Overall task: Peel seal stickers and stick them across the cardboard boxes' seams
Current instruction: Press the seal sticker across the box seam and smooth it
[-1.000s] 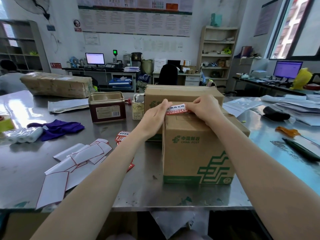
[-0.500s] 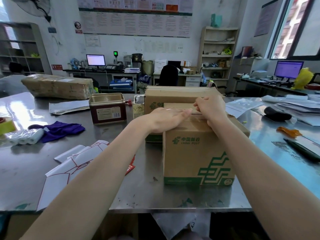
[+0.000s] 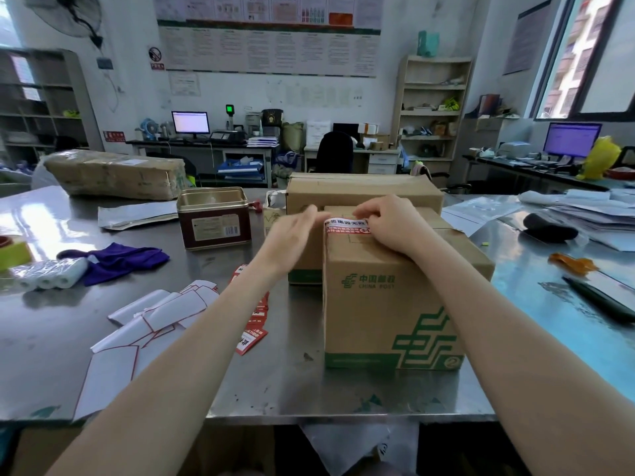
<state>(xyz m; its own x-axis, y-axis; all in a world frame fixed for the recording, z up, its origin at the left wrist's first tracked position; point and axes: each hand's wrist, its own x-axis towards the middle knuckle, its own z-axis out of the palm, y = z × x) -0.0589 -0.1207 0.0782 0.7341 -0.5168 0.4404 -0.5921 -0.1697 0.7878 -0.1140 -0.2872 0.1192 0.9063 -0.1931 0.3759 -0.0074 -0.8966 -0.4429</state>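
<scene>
A brown China Post cardboard box (image 3: pixel 391 304) with green print stands on the steel table in front of me. A red-and-white seal sticker (image 3: pixel 346 226) lies on its top at the left edge. My right hand (image 3: pixel 388 223) rests on the box top with fingertips pressing the sticker's right end. My left hand (image 3: pixel 292 237) hovers just left of the box, fingers together and flat, blurred, holding nothing. A larger cardboard box (image 3: pixel 360 192) stands directly behind. Unpeeled red stickers (image 3: pixel 252 333) lie on the table under my left forearm.
Several white backing papers (image 3: pixel 137 333) litter the table at the left. An open metal tin (image 3: pixel 214 218), purple cloth (image 3: pixel 120 259), plastic rolls (image 3: pixel 51 273) and wrapped parcel (image 3: pixel 117 173) sit further left. Papers, a black pouch (image 3: pixel 548 228) and a black pen (image 3: pixel 599 298) lie right.
The sticker went from held over the box top to stuck down. My left hand smoothed across it, then slid off the box's left edge. My right hand stayed on the sticker's right end.
</scene>
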